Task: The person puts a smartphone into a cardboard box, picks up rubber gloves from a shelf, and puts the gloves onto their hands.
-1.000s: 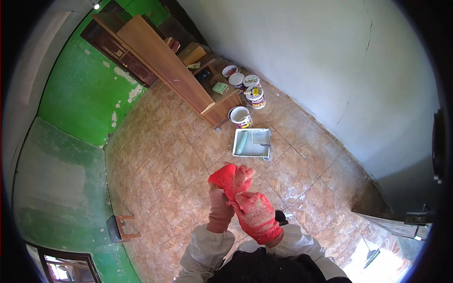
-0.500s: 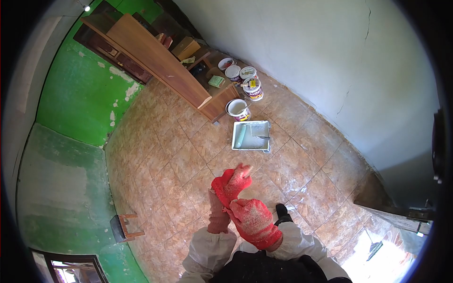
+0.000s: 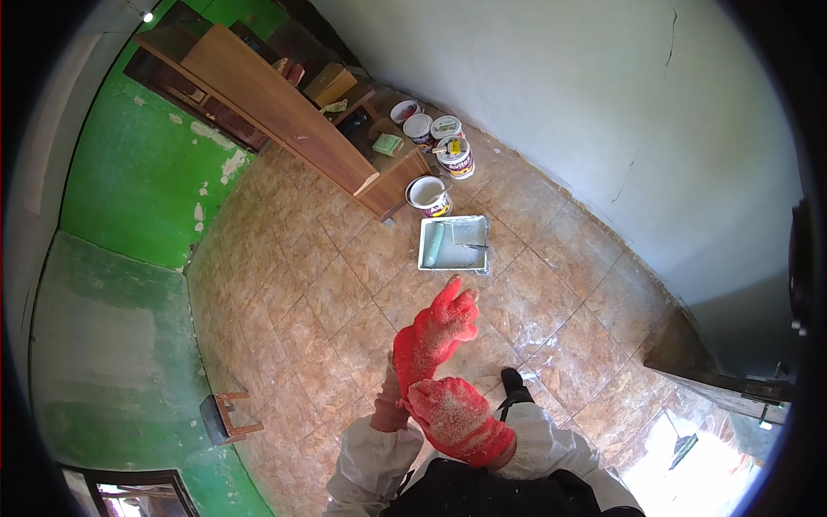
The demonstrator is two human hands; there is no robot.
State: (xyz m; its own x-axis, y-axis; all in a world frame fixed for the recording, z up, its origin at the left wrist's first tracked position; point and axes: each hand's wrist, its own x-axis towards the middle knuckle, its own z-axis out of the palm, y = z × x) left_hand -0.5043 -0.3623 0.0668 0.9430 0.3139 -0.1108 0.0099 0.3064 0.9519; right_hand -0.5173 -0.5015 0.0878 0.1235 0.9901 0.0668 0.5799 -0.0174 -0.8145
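My left hand (image 3: 437, 329) wears a dusty red work glove and reaches up in front of me, its fingers partly spread with nothing between them. Across the left wrist lies my right hand (image 3: 457, 418), also in a dusty red glove. Its fingers are closed at the cuff of the left glove (image 3: 412, 366); the fingertips are partly hidden. Just beyond the left fingertips, a white paint tray (image 3: 423, 250) rests on the tiles. In it are a paint roller (image 3: 435, 245) with a pale green sleeve and some whitish paint.
Behind the tray stand an open paint bucket (image 3: 429, 196) and several more buckets, one with a brush (image 3: 451, 149) on its lid. A wooden cabinet (image 3: 284, 112) lies tilted beside them. A small stool (image 3: 226, 419) is by the green wall (image 3: 129, 164). A black shoe (image 3: 513, 383) shows below.
My left hand has pushed farther up and its fingers have spread out of a curled shape. The right hand has slipped slightly down, staying at the left glove's cuff.
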